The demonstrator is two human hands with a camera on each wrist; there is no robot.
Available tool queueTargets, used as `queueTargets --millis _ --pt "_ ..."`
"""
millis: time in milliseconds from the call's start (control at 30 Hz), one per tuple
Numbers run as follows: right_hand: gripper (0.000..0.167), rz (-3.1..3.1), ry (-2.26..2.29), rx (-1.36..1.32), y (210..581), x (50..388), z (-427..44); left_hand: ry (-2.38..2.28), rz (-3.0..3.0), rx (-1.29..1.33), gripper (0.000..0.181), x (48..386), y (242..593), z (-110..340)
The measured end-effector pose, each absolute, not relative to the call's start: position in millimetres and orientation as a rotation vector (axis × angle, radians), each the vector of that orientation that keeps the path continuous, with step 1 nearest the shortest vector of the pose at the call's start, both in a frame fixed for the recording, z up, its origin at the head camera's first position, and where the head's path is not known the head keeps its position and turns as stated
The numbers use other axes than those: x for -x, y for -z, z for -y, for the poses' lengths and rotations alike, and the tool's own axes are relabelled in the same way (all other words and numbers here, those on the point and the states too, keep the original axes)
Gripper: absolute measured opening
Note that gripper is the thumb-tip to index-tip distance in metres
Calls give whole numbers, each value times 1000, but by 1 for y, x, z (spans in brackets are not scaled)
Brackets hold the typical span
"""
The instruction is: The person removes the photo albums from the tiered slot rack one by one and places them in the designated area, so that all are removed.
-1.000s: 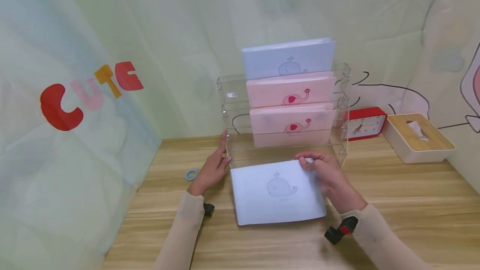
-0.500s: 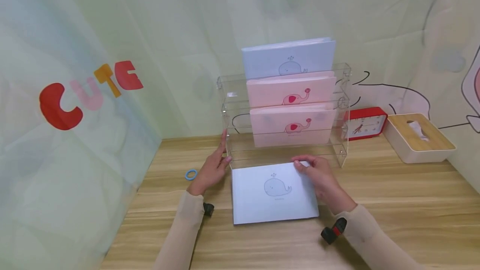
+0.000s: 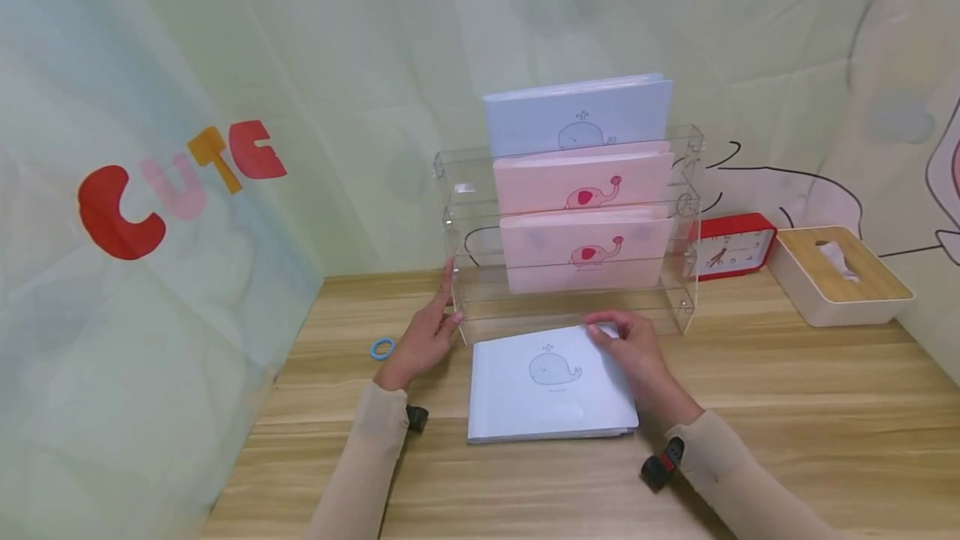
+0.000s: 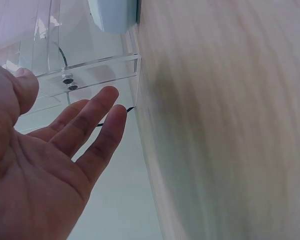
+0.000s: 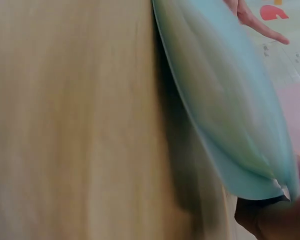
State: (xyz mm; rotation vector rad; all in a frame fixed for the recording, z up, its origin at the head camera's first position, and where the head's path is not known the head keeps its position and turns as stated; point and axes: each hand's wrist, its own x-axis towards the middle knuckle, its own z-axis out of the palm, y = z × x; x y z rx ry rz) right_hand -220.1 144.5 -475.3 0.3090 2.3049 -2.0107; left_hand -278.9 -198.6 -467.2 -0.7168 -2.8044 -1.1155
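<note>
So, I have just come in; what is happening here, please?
A person's right hand holds a pale blue whale folder by its far edge, in front of a clear rack. The left hand touches the rack's left side. Two pink elephant folders and another blue whale folder stand in the rack.

On the far right of my wooden table I see a red clock, and just to its right a pale tissue box with a white tissue poking out. A small blue ring lies at left, and colourful CUTE lettering marks the backdrop farther left.
</note>
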Motion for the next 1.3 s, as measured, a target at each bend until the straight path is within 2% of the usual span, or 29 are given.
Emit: queueTargets --millis 167,400,567,1000,1167,1300 --pt "24 -2352 1969 -321 476 220 -142 1117 2791 725 90 279 468 199" --pt "25 -2718 1576 -22 468 220 -147 1129 2774 749 90 279 467 199" --pt "24 -2913 1443 50 460 217 -153 1134 2794 733 91 279 467 198" --pt "29 -3149 1754 215 429 214 -165 1120 2787 714 91 277 469 199" --pt "37 -3273 1953 281 410 216 -176 1117 2765 718 91 276 469 199" --pt "50 -3340 1987 204 399 220 -186 1108 2756 737 89 277 469 198"
